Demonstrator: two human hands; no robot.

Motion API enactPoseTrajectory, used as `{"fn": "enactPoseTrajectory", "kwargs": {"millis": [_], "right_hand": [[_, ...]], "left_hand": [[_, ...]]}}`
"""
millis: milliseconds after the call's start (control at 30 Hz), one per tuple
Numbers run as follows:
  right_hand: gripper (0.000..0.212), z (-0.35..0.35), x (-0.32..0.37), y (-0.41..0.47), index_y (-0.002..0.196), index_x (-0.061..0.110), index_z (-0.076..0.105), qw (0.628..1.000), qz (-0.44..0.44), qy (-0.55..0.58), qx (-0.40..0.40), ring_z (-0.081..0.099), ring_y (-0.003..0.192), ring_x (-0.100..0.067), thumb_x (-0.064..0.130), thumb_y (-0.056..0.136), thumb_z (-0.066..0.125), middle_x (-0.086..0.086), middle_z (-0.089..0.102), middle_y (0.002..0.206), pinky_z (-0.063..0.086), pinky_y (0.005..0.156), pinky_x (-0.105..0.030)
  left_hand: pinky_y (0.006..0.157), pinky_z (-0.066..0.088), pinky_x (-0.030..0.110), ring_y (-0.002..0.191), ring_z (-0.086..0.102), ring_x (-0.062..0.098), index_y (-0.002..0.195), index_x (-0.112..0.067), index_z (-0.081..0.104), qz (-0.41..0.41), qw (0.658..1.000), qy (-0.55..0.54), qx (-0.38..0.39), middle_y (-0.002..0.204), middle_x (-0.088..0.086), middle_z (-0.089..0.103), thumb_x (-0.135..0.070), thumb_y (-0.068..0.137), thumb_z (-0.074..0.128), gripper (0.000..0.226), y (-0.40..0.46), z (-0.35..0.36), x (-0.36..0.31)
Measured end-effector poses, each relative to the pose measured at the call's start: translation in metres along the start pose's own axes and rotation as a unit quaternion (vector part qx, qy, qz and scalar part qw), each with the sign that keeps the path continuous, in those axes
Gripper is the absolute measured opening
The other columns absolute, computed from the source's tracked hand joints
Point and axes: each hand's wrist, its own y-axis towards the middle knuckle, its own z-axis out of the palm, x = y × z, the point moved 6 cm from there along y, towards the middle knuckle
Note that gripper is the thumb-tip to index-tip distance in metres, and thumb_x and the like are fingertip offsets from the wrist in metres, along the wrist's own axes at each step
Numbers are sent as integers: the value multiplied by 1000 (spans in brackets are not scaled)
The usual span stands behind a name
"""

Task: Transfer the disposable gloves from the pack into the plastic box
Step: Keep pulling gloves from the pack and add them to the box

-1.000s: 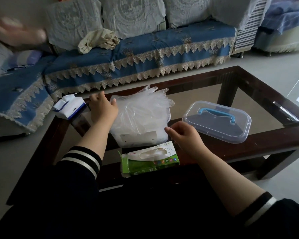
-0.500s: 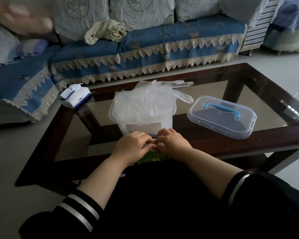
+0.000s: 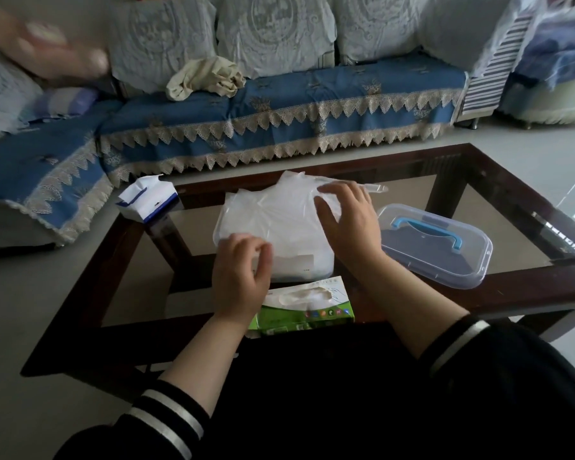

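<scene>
**Hands over the glove-filled box**

The clear rectangular plastic box (image 3: 299, 270) stands on the dark wood-framed glass desk (image 3: 528, 283), near its middle. A heap of thin translucent disposable gloves (image 3: 279, 214) fills the box and rises above its rim; several glove fingers stick out past the far right edge.

The right hand (image 3: 349, 224) lies over the right part of the heap, fingers spread and only slightly bent, palm down on the gloves. The left hand (image 3: 241, 277) is at the near left corner of the box, fingers loosely curled over the rim area. Whether it pinches a glove cannot be told.

The green and white cardboard glove pack (image 3: 307, 307) lies flat on the desk just in front of the box, toward the person, its torn oval opening facing up. The left wrist covers the pack's left end.

The clear plastic lid with a blue handle (image 3: 435, 244) rests on the desk to the right of the box, apart from it. A white and blue tissue packet (image 3: 146, 202) sits at the far left corner of the desk. Behind the desk stands a sofa with a blue, lace-trimmed cover (image 3: 279, 104), with a crumpled beige cloth (image 3: 206, 78) on its seat.
</scene>
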Motion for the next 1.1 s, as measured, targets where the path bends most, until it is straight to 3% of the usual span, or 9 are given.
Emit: {"fn": "enactPoseTrajectory", "kwargs": {"millis": [67,167,267,467,634,734,800,900,1100], "right_hand": [[47,24,-5,23,134,16,51,994,22,-60,93,34,136,-20,42,95,52,-2,46,144,29,110,-36],[73,51,-14,46,150,16,24,969,53,-134,201,8,148,-23,55,93,47,-5,13,160,9,119,-39],[92,70,-32,55,153,13,5,939,123,-157,281,2,148,-26,64,89,47,-9,0,161,9,120,-41],[108,86,-50,53,153,11,-1,915,165,-143,339,22,144,-29,68,81,56,-11,13,160,27,115,-45],[78,77,-59,59,151,8,19,932,223,-104,266,45,130,-28,50,93,51,-10,41,148,42,98,-38],[54,75,-62,62,144,8,38,940,215,-106,241,49,126,-28,37,98,46,-10,50,140,41,97,-35],[39,74,-63,64,122,6,57,946,206,-102,226,57,111,-32,31,101,36,-14,62,113,43,82,-32],[47,70,-62,66,100,1,60,946,228,-80,216,54,80,-28,32,104,26,-8,54,77,34,68,-29],[51,51,-56,85,123,0,54,970,200,-8,136,57,105,-32,37,104,23,-22,60,119,42,85,-33]], "left_hand": [[89,35,19,100,51,17,104,-3,62,-136,990,-10,-38,106,12,60,-22,96,54,22,12,0,25],[102,38,29,125,44,17,133,-9,50,-424,899,-95,-64,137,11,49,-26,97,54,40,15,6,74],[103,38,32,136,41,22,147,-15,34,-518,832,-198,-24,151,7,38,-21,98,52,52,11,22,90],[90,47,31,118,52,20,140,-18,42,-524,829,-195,-15,138,5,47,-10,91,55,51,-2,28,95],[70,42,17,101,51,12,139,-17,42,-503,846,-179,9,137,8,43,-13,93,55,48,-2,30,96],[90,38,24,121,43,22,139,-18,46,-429,899,-87,31,144,12,35,-11,91,56,50,5,23,88],[101,37,35,132,36,30,138,-19,51,-313,948,-5,64,149,13,36,-12,91,53,47,15,24,80],[110,32,49,134,41,34,132,-21,60,-188,969,62,148,147,9,46,-28,91,37,48,25,34,73],[110,28,44,129,47,28,115,-19,71,-159,962,87,203,134,4,60,-37,89,30,52,27,33,65]]}}
